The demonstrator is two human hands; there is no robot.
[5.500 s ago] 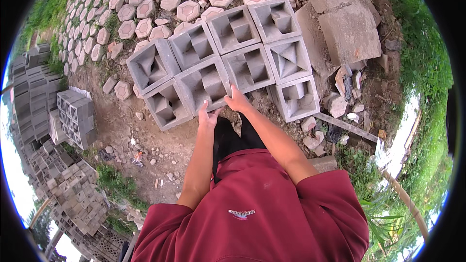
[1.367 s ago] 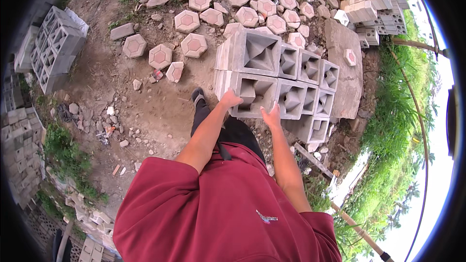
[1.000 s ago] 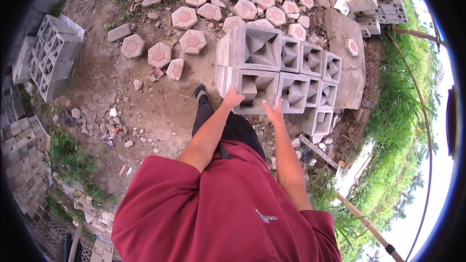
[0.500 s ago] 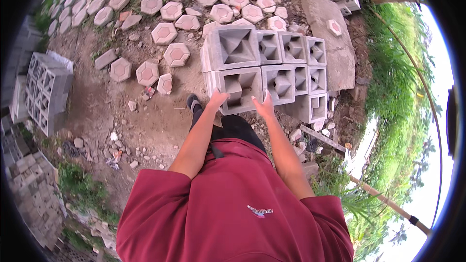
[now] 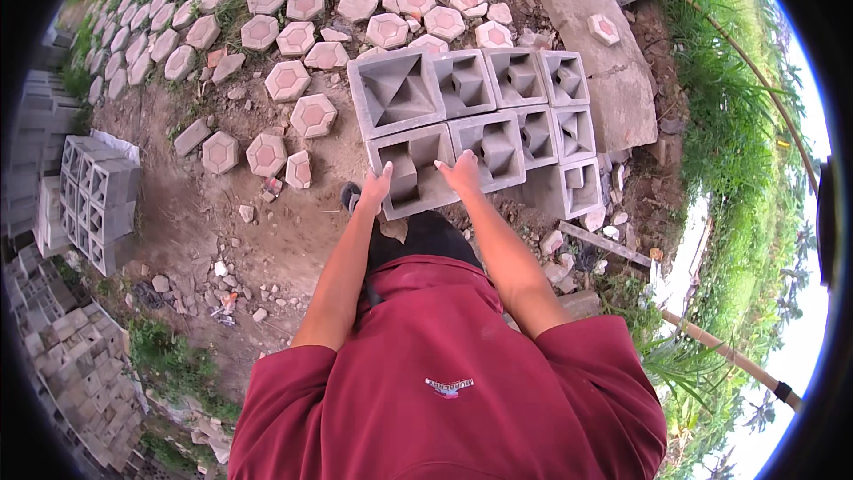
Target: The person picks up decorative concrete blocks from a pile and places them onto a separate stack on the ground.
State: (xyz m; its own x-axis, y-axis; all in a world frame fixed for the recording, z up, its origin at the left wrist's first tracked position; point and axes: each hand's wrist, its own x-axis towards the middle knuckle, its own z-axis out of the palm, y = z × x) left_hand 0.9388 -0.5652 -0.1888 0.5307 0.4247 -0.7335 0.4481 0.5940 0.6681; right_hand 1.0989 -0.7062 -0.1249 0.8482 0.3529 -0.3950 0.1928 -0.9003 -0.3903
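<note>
Several grey concrete blocks with square, funnel-shaped hollows stand stacked in front of me. Both hands are at the near left block [image 5: 414, 138], which sits against its neighbours. My left hand [image 5: 377, 187] is closed on its left wall, with the fingertips at the edge. On its right wall, beside the adjoining block [image 5: 490, 147], my right hand [image 5: 460, 175] grips with thumb and fingers astride the edge. Another block [image 5: 395, 93] lies directly beyond the held one. The fingers on the blocks' outer sides are partly hidden.
Hexagonal pavers [image 5: 314, 116] with reddish centres cover the ground beyond and to the left. More hollow blocks [image 5: 93, 200] stand at the far left. A concrete slab [image 5: 613, 93] lies right of the stack, near rubble, a wooden strip [image 5: 604, 243] and tall grass [image 5: 711, 160].
The view has shifted and turned slightly, so the stack appears farther left and tilted. My right hand has come up against the block's right wall; my left stays at its left side.
</note>
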